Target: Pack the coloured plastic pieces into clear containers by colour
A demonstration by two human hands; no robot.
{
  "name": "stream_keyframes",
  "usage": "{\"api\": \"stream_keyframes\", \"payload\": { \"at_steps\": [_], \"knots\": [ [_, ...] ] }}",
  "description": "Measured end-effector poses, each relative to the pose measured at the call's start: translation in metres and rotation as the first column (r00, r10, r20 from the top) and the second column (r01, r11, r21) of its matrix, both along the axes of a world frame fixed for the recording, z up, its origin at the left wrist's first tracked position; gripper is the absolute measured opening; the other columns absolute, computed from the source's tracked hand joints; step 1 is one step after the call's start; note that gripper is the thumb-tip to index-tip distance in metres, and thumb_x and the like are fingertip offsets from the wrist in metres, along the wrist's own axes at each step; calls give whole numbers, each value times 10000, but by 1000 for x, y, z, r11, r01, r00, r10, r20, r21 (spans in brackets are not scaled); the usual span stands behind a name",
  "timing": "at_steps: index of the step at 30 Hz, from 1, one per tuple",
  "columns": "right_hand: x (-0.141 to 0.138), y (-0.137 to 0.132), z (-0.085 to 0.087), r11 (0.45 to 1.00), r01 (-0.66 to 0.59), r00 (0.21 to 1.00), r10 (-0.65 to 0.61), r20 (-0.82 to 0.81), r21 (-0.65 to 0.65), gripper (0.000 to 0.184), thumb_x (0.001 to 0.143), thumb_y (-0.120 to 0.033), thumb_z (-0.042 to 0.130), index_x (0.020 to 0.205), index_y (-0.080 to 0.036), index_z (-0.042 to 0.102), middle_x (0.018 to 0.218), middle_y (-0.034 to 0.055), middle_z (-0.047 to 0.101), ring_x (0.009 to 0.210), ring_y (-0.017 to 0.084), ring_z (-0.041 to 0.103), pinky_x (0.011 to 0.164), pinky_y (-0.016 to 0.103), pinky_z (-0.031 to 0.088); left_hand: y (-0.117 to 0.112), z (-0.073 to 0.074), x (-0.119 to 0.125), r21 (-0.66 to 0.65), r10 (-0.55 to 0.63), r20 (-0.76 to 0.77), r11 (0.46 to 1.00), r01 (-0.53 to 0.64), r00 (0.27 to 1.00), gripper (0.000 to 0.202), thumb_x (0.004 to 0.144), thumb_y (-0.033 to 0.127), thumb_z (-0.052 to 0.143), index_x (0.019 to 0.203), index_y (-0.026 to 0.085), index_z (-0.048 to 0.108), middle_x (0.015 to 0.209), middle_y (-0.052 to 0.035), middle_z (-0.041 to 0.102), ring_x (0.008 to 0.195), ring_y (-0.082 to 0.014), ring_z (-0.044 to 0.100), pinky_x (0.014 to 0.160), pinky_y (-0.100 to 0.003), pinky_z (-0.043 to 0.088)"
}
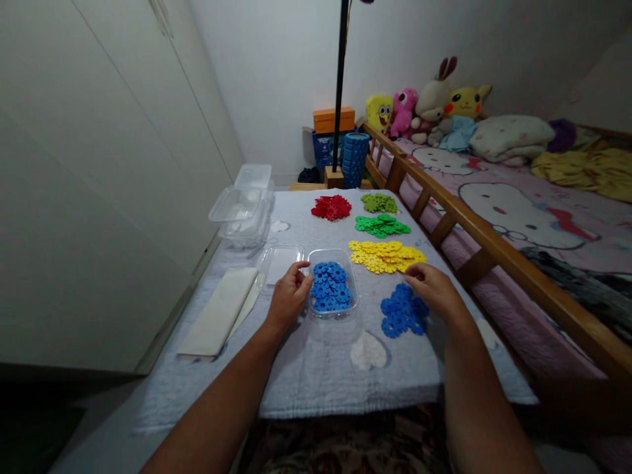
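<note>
Pile of blue pcs [402, 309] lay nearside-L of our R hand [435, 289] (nearer; couldn't tell grip); our L hand [290, 294] held tub [355, 289].

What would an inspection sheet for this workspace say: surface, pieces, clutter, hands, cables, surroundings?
Surface: patterned pale cloth.
Job's things: blue pieces in a clear container; loose blue pile to its right; yellow pile, bright green pile, light green pile and red pile farther back.
Clutter: stacked clear containers and cream folded item, left.
Hands: left hand at the container's left rim; right hand by the loose blue pile, grip unclear.
Cables: possible thin cord beside black pole; too small to tell.
Surroundings: white cabinet left; wooden bed rail right.
</note>
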State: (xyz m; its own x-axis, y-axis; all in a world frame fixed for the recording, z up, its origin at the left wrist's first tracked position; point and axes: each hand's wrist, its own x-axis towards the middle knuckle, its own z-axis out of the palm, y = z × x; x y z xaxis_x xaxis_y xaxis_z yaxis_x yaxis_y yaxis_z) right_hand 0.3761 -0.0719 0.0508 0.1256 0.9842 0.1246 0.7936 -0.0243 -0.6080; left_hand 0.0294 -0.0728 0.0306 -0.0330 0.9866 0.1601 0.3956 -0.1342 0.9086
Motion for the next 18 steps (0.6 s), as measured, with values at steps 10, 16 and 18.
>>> {"api": "stream_keyframes", "payload": {
  "at_steps": [10, 16, 18],
  "knots": [
    [12, -7, -24, 992, -105, 993, 108, 45, -69, 147, 773, -256, 645, 880, -219, 738, 963, 103, 753, 933, 289, 688, 849, 405, 523, 0, -2, 0, 1, -4, 11, 1000, 4, 1000, 386, 918, 429, 579, 1216, 194, 645, 653, 75, 508, 617, -132, 535, 620, -261, 388],
    [8, -6, -24, 981, -120, 992, 123, 9, -152, 191, 769, -255, 640, 929, -201, 729, 940, 102, 740, 899, 276, 685, 815, 380, 518, 1, -3, -1, 0, -2, -3, 1000, 2, 1000, 397, 916, 444, 580, 1217, 196, 650, 660, 69, 523, 615, -136, 534, 619, -270, 389],
    [2, -7, -25, 980, -149, 989, 150, -6, -134, 199, 772, -257, 630, 936, -203, 728, 952, 99, 735, 913, 271, 682, 831, 380, 516, 1, -2, -1, 2, 0, -4, 1000, 0, 1000, 396, 910, 446, 584, 1209, 196, 653, 657, 68, 526, 614, -138, 535, 618, -273, 389]
  ]
}}
